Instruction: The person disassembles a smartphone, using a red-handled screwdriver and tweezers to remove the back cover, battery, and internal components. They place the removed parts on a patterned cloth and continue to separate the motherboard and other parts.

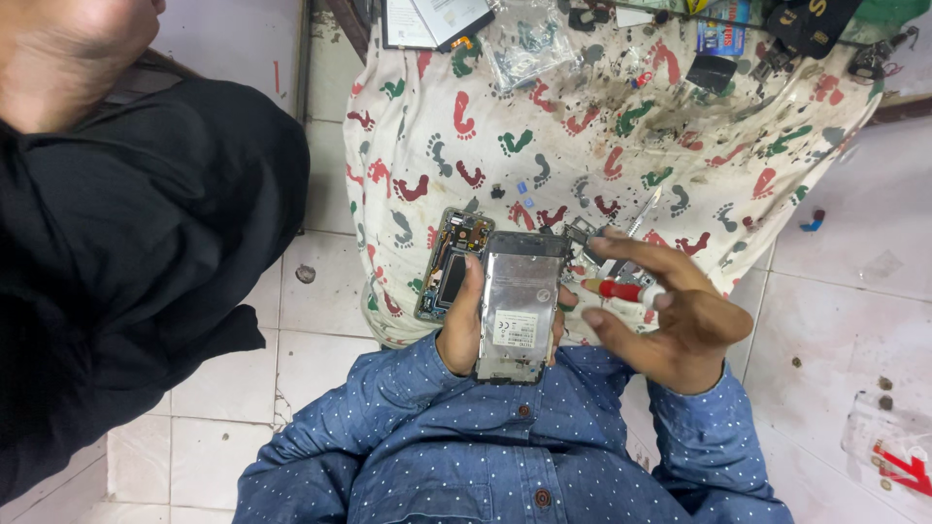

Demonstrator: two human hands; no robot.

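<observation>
A: Left hand [464, 325]?
B: Closed around a flat metal phone frame [517, 306], rectangular, upright at centre.
A: Right hand [670, 315]?
B: At 3 o'clock of the frame; fingers half-curled, pinching a red-handled screwdriver [621, 290]. Its tip is hidden.
A: Beneath?
B: Open phone body [449, 262] at 10 o'clock, on a stained footprint-patterned cloth [582, 126].
</observation>
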